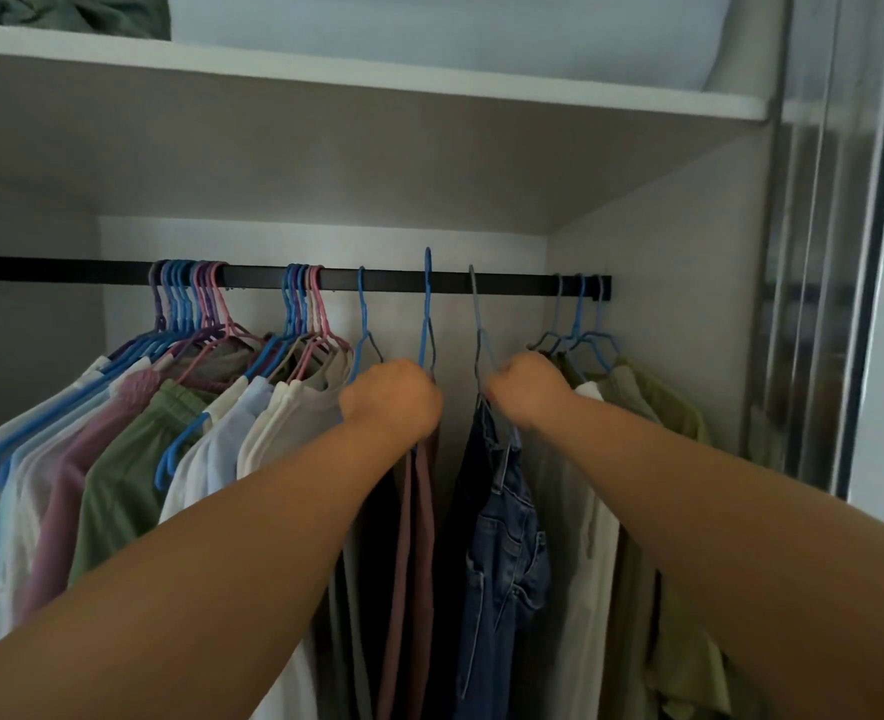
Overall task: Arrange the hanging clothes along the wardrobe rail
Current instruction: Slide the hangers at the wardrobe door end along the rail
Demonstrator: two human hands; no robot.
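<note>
Wardrobe rail (388,279), black, carrying hangers end to end. Left hand (390,394): fingers curled around blue hanger (426,324) bearing brown garment (413,553), hook raised above rail mid-span. Right hand (528,389): fingers pinching grey hanger (477,324) carrying jeans (502,537). Pastel shirts (118,433) bunched toward left end; olive garments (658,407) at right end.

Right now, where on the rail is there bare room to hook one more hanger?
The black rail is bare at its far left, before the purple and blue hanger bunch. Shorter bare stretches lie between that bunch and the second bunch, and between the grey hanger in the right hand and the last three hangers. The bunches themselves are crowded.
</note>
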